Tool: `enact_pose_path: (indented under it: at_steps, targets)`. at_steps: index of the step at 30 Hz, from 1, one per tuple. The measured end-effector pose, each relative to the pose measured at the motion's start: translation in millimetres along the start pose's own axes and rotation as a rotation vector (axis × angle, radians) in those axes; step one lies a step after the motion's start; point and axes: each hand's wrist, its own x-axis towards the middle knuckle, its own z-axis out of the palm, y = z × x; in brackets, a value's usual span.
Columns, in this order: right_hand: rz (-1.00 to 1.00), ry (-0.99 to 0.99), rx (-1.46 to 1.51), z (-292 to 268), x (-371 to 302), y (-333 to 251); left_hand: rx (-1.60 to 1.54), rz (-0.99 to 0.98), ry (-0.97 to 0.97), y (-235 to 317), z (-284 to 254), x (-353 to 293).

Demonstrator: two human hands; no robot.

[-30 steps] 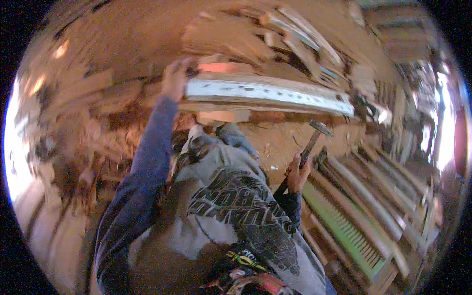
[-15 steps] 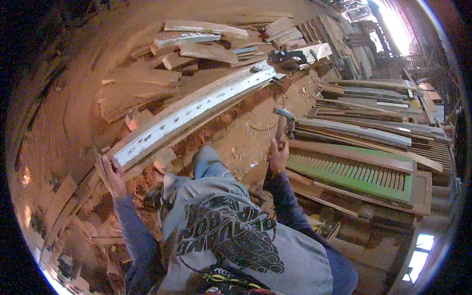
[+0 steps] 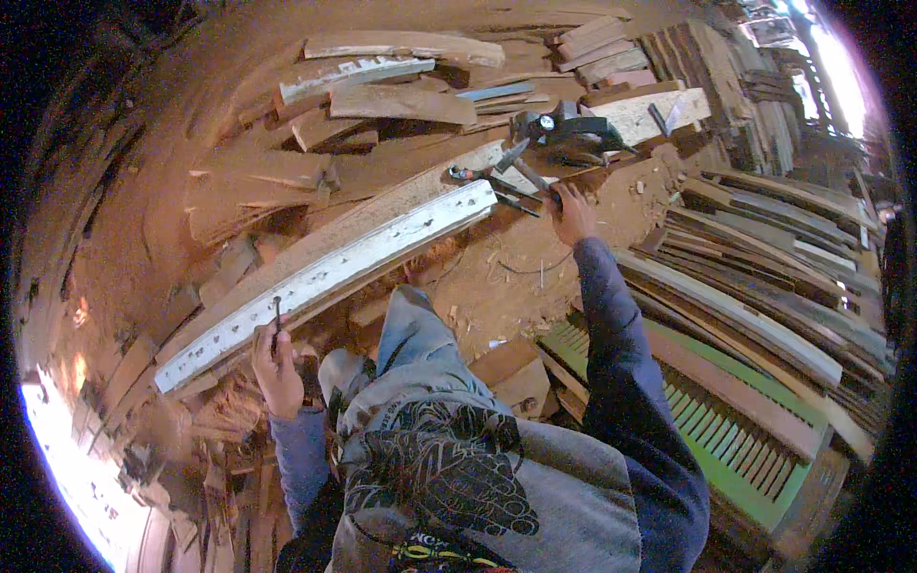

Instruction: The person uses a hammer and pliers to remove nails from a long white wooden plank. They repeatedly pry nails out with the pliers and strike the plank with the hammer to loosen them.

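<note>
White pitted board (image 3: 358, 260), slanting 8-to-1 o'clock | hammer (image 3: 530, 174), tilted, 1 o'clock | thin dark rod (image 3: 277, 313), near-upright, 9 o'clock

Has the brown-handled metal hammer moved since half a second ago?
Yes: the hammer has moved toward the bulky black power tool, away from the green slatted panel.

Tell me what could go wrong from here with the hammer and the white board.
The left hand has bare fingers around a thin tool at the white board; a slip might scrape or jab them.

The right hand holds the hammer close to the black machine, so a careless swing could knock it.
</note>
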Motion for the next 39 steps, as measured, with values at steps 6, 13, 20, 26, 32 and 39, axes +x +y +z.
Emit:
enact_pose_path:
  at_steps: [6,13,20,26,32,39]
  targets:
    - [0.035,-0.139,0.193,29,42,21,0.251,0.179,0.072,32,47,19]
    - [0.036,-0.059,0.274,46,32,42,0.647,0.221,0.025,39,82,97]
    - [-0.074,0.036,0.194,67,9,82,0.874,0.287,-0.376,18,144,187]
    - [-0.115,0.065,0.212,86,9,91,1.139,0.264,-0.672,27,193,213]
    - [-0.090,0.062,0.239,91,7,89,1.130,0.339,-0.745,39,214,216]
    - [0.011,-0.029,0.273,92,5,83,1.173,0.241,-0.957,55,228,229]
